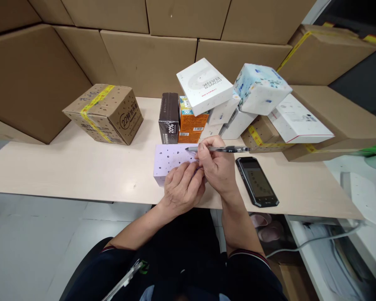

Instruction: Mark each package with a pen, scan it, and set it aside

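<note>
A pale lilac box (169, 161) with small dark marks lies flat on the table (81, 171) near its front edge. My left hand (183, 186) rests on the near right part of this box, fingers curled and pressed down on it. My right hand (217, 165) is closed around a pen (219, 149), which lies nearly level with its tip pointing left over the box's top face. Whether the tip touches the box I cannot tell.
A black handheld device (257, 180) lies right of my right hand. Behind stand a dark box (169, 117), an orange box (191, 121), a white power bank box (204, 85), a patterned blue-white box (260, 88) and other white boxes. A taped cardboard carton (105, 113) sits far left.
</note>
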A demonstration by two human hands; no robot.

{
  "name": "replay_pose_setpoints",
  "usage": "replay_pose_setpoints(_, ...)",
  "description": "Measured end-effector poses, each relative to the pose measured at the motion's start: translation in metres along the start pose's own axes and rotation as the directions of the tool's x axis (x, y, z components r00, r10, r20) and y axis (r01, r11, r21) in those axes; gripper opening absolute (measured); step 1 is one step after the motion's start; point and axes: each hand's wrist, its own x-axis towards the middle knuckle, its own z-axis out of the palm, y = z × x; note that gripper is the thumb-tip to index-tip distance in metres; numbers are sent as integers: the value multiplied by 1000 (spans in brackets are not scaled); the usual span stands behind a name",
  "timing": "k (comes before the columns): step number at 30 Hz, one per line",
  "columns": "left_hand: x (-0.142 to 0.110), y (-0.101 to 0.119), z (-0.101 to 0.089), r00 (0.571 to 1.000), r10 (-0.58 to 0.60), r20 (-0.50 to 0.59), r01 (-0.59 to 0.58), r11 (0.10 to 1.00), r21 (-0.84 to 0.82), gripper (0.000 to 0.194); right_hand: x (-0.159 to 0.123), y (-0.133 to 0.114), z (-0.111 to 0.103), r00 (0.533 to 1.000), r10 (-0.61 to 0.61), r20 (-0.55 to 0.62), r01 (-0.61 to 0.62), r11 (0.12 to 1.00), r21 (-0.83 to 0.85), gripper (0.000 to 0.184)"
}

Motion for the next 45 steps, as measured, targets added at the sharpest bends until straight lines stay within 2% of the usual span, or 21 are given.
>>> replay_pose_setpoints(3, 0, 0, 1, 1000, -15, -3, 15, 999, -38, 29, 2, -3, 0, 1000, -8, 25, 9, 999, -39, 21)
replay_pose_setpoints(6, -1, 0, 1, 1000, -9, -15, 9, 1000, -1, 28, 3, -5, 0, 999, -23, 37, 25, 998, -60, 20)
replay_pose_setpoints(12, -2, 0, 1, 1000, -6, -5, 6, 1000, 6, 31, 2, -4, 0, 1000, -25, 15, 26, 997, -72, 21)
replay_pose_setpoints(18, 0, 0, 1, 1000, 9, -17, -9, 999, 39, 25, 2, -3, 0, 999, -33, 18, 34, 998, -59, 21)
replay_pose_setpoints(22, 1, 0, -1, 1000, 10, -12, -9, 1000, 26, 24, -5, 1, 5, 989, -20, -149, 30, 998, 64, 18)
replay_pose_setpoints(25, 1, -1, -4, 1000, 15, 15, -16, 1000, 18, 24, -14, 11, 2, 939, -3, -343, 53, 989, 137, 14)
replay_pose_setpoints(27, 1, -1, -5, 1000, 24, 14, -25, 999, 29, 22, -21, 22, -8, 901, -17, -433, 44, 998, 51, 17)
replay_pose_setpoints(28, 0, -1, -5, 1000, 28, 7, -29, 999, 35, 22, -25, 28, -15, 896, -40, -441, 26, 999, -36, 20)
replay_pose_setpoints(30, 0, -1, -4, 1000, 29, -1, -29, 999, 35, 22, -33, 41, -30, 937, -87, -338, -4, 966, -259, 25)
replay_pose_setpoints(32, -1, -1, -3, 1000, 24, -6, -24, 999, 22, 23, -40, 51, -41, 992, -55, -115, -4, 885, -465, 34)
replay_pose_setpoints(34, -2, -1, -1, 1000, 11, -10, -11, 1000, 7, 24, -45, 56, -46, 995, 58, 86, 7, 786, -618, 44)
replay_pose_setpoints(36, -2, 0, 0, 1000, 3, -17, -3, 1000, 6, 23, -47, 55, -43, 964, 183, 194, 16, 687, -726, 50)
replay_pose_setpoints(38, -3, 0, 0, 1000, 5, -21, -5, 1000, 16, 21, -47, 52, -37, 928, 280, 244, 26, 606, -795, 51)
replay_pose_setpoints(40, -4, 0, -1, 1000, 18, -19, -17, 1000, 20, 20, -45, 50, -31, 903, 341, 261, 26, 564, -826, 49)
replay_pose_setpoints(43, -4, -1, -3, 1000, 31, -5, -31, 999, 10, 21, -43, 53, -25, 896, 363, 255, 4, 569, -822, 49)
replay_pose_setpoints(45, -4, -2, -2, 999, 38, -8, -38, 999, 15, 22, -43, 58, -26, 908, 327, 261, 13, 601, -799, 53)
